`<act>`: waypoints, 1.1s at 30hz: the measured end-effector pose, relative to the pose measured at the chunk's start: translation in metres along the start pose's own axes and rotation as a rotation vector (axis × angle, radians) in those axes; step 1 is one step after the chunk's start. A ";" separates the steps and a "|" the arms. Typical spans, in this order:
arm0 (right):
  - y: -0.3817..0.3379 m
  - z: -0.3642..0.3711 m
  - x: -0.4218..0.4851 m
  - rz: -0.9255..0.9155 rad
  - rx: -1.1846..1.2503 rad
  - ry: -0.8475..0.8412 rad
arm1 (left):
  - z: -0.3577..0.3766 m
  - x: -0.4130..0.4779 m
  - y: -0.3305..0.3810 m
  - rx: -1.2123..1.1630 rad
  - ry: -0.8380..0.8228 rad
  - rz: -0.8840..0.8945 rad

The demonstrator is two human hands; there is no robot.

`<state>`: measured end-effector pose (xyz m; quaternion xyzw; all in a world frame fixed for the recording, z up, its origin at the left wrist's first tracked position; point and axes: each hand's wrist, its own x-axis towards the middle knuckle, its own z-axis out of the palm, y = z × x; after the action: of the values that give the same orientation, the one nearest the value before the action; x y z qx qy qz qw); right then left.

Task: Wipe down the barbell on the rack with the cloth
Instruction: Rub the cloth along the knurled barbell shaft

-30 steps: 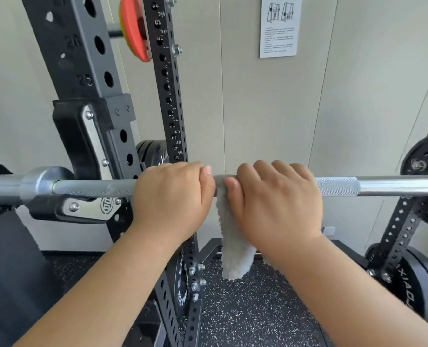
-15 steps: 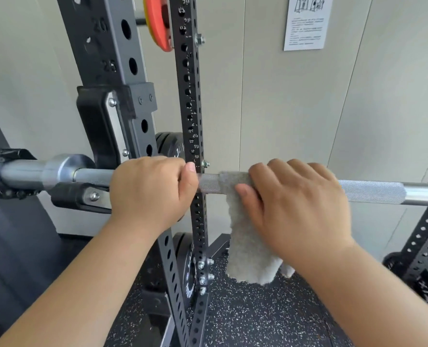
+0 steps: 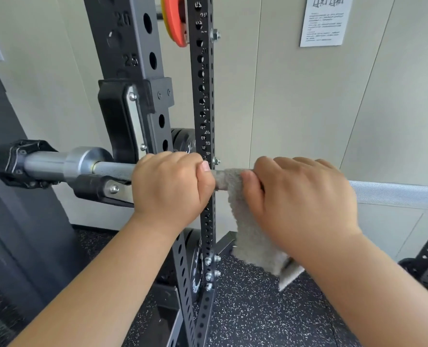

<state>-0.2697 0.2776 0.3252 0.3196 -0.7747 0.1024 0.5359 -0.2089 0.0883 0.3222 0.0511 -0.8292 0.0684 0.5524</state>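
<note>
The barbell (image 3: 393, 194) lies level across the rack (image 3: 133, 46), resting in a black hook (image 3: 100, 189) bolted to the front post. Both hands are on the bar, just right of the hook.

The left hand (image 3: 170, 186) is clenched round the bare bar from above, knuckles up, its thumb tip pointing toward the other hand. The right hand (image 3: 303, 206) sits just beside it, apart by a narrow gap, and grasps the bar through a grey cloth (image 3: 253, 236). The cloth is wrapped over the bar under the right palm and fingers. A short wrapped stretch shows between the two thumbs, and the loose end hangs down below the right wrist.

To the left of the hook, the bar widens into a shiny collar (image 3: 82, 161), and a black clamp (image 3: 15, 161) sits on the sleeve beyond it. To the right of the right hand, the roughened grip section runs on toward the edge of the view.

Behind the bar stands a thinner post (image 3: 204, 96) with numbered holes. An orange plate (image 3: 175, 23) hangs high beside it, and black plates (image 3: 183, 144) are stored lower down. A printed sheet (image 3: 325, 20) is fixed to the pale wall, and the floor (image 3: 258, 316) is dark speckled rubber.
</note>
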 end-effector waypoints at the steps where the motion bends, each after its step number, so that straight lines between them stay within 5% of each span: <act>1: 0.002 -0.002 0.002 0.041 -0.024 -0.002 | -0.001 0.000 0.000 -0.002 -0.009 -0.003; 6: -0.008 -0.004 0.013 0.152 -0.076 -0.007 | -0.002 0.004 -0.002 0.009 -0.055 -0.003; 14: -0.018 0.009 0.007 -0.105 -0.024 -0.034 | -0.011 0.010 -0.002 0.066 -0.192 -0.010; 20: 0.007 -0.007 0.008 0.156 -0.103 -0.071 | -0.010 0.012 -0.004 0.063 -0.242 -0.016; 24: -0.031 0.006 0.019 0.083 -0.058 -0.024 | -0.009 0.015 -0.002 0.099 -0.272 -0.037; 29: -0.025 0.009 0.009 -0.057 0.005 -0.024 | -0.010 0.011 -0.004 0.070 -0.234 -0.005; 33: -0.003 -0.005 0.008 0.099 -0.043 -0.042 | -0.006 0.005 -0.005 0.018 -0.160 -0.003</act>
<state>-0.2658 0.2753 0.3337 0.2714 -0.8028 0.1055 0.5204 -0.2046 0.0840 0.3298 0.0628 -0.8700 0.0705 0.4839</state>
